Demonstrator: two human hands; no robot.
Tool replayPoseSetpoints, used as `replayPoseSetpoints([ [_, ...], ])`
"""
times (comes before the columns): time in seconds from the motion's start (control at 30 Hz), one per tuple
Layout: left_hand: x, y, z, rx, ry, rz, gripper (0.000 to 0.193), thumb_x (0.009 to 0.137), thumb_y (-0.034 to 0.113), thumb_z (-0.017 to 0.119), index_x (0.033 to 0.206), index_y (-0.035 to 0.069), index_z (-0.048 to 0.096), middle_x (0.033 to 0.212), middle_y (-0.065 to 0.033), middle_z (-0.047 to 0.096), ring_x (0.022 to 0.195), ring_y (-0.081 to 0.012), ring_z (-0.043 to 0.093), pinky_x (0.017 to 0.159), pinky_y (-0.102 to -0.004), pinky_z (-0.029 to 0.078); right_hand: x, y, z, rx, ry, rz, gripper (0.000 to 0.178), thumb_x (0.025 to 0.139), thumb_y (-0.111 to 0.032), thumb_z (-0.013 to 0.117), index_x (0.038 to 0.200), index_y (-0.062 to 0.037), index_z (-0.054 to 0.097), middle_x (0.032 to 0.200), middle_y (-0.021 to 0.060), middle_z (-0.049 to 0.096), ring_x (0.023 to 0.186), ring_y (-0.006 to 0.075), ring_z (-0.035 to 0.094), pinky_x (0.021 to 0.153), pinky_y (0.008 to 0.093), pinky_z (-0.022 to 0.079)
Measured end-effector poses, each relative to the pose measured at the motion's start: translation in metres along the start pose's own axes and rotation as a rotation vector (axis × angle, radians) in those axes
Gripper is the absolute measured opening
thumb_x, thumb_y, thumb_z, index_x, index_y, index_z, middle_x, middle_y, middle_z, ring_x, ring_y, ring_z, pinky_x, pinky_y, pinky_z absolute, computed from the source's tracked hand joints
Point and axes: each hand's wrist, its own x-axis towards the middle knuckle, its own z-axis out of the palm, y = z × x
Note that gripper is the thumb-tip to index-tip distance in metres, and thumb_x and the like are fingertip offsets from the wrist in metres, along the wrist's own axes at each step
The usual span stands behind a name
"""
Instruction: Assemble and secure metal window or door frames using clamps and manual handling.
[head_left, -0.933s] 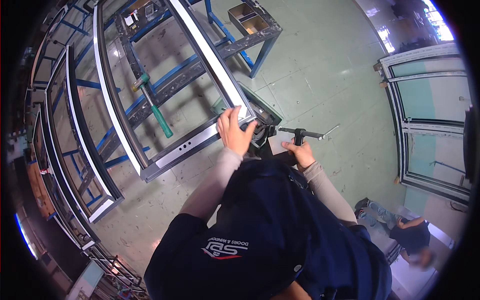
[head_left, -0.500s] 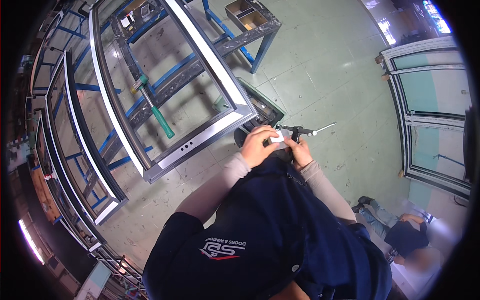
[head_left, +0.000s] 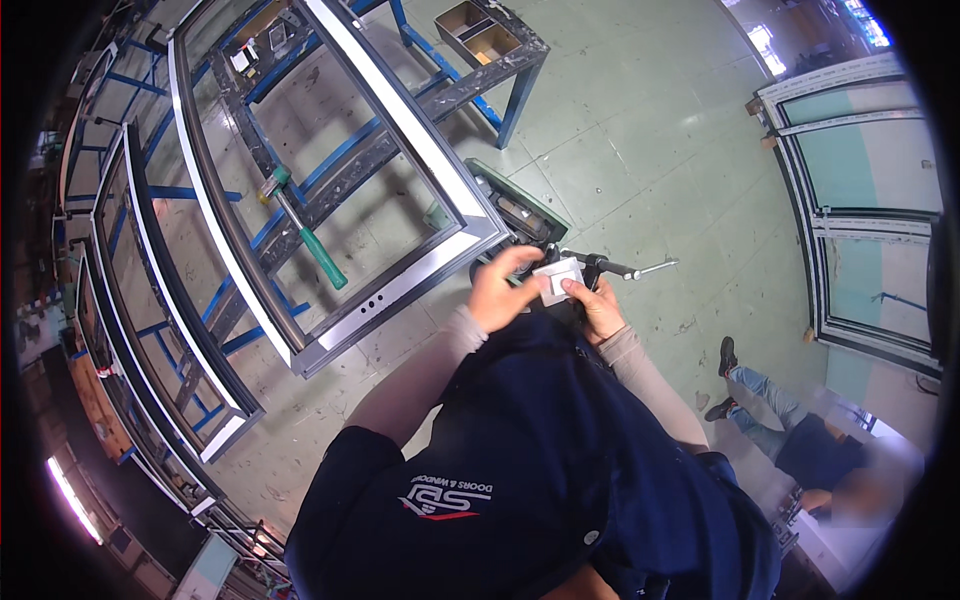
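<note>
In front of my body, my right hand (head_left: 600, 308) grips a small white square piece (head_left: 562, 279), its thumb pressed on the face. My left hand (head_left: 503, 288) is at the piece's left edge, with fingers apart and the thumb close to or touching it; contact is hard to tell. Just beyond the hands, a dark bar (head_left: 612, 268) with a bright metal rod at its end sticks out to the right; what it belongs to is partly hidden. A grey-and-white window frame (head_left: 400, 273) lies left of my hands on a blue-legged bench.
A green-handled mallet (head_left: 318, 252) lies on the bench (head_left: 350, 150) within the frame's opening. Beyond my hands is a green toolbox (head_left: 520, 205). More frames (head_left: 190, 330) stand left. A divided box (head_left: 480, 35) sits far off. Another person (head_left: 800, 440) is lower right, near a leaning window unit (head_left: 820, 230).
My left fingers have spread away from the white piece, which now shows more of its face in my right hand. The other person's legs have shifted apart.
</note>
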Motion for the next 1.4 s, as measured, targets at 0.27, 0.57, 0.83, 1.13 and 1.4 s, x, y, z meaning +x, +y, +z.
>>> replayPoseSetpoints([
  [0.27, 0.035, -0.006, -0.093, 0.743, 0.350, -0.224, 0.032, 0.073, 0.030, 0.073, 0.087, 0.003, 0.063, 0.088, -0.0126, 0.064, 0.086, -0.0273, 0.061, 0.078, -0.0363, 0.047, -0.002, 0.011, -0.006, -0.008, 0.134, 0.019, 0.033, 0.074, -0.014, 0.075, 0.100, -0.0055, 0.057, 0.085, 0.0009, 0.061, 0.074, 0.0103, 0.053, 0.067, 0.0254, 0.041],
  [0.57, 0.062, -0.001, -0.092, 0.732, 0.237, -0.427, 0.044, 0.068, 0.043, 0.077, 0.069, 0.002, 0.060, 0.073, -0.0147, 0.065, 0.067, -0.0259, 0.063, 0.067, -0.0346, 0.049, -0.003, 0.012, -0.004, 0.024, 0.198, 0.032, 0.030, 0.074, -0.015, 0.075, 0.093, -0.0035, 0.055, 0.082, 0.0032, 0.060, 0.074, 0.0125, 0.054, 0.067, 0.0266, 0.042],
  [0.83, 0.060, -0.025, -0.120, 0.174, 0.029, -0.358, 0.039, 0.069, 0.032, 0.079, 0.072, -0.002, 0.060, 0.073, -0.0122, 0.065, 0.069, -0.0145, 0.061, 0.065, -0.0287, 0.049, -0.008, 0.014, -0.006, 0.076, 0.158, 0.059, 0.032, 0.075, -0.014, 0.074, 0.098, -0.0002, 0.056, 0.088, 0.0071, 0.063, 0.080, 0.0162, 0.060, 0.071, 0.0298, 0.049],
  [1.13, 0.069, -0.005, -0.088, 0.550, 0.102, -0.388, 0.040, 0.070, 0.031, 0.078, 0.085, -0.003, 0.064, 0.076, -0.0095, 0.066, 0.071, -0.0133, 0.061, 0.065, -0.0276, 0.049, -0.002, 0.020, -0.010, 0.097, 0.211, 0.088, 0.035, 0.073, -0.015, 0.075, 0.097, -0.0010, 0.054, 0.088, 0.0073, 0.062, 0.078, 0.0157, 0.058, 0.070, 0.0287, 0.047],
  [1.4, 0.067, -0.014, -0.116, 0.621, 0.028, -0.377, 0.042, 0.073, 0.036, 0.073, 0.084, -0.003, 0.063, 0.078, -0.0134, 0.066, 0.071, -0.0197, 0.061, 0.066, -0.0333, 0.047, 0.026, 0.011, -0.010, 0.043, 0.170, 0.081, 0.035, 0.072, -0.017, 0.076, 0.098, -0.0042, 0.055, 0.084, 0.0019, 0.060, 0.073, 0.0113, 0.051, 0.065, 0.0251, 0.040],
])
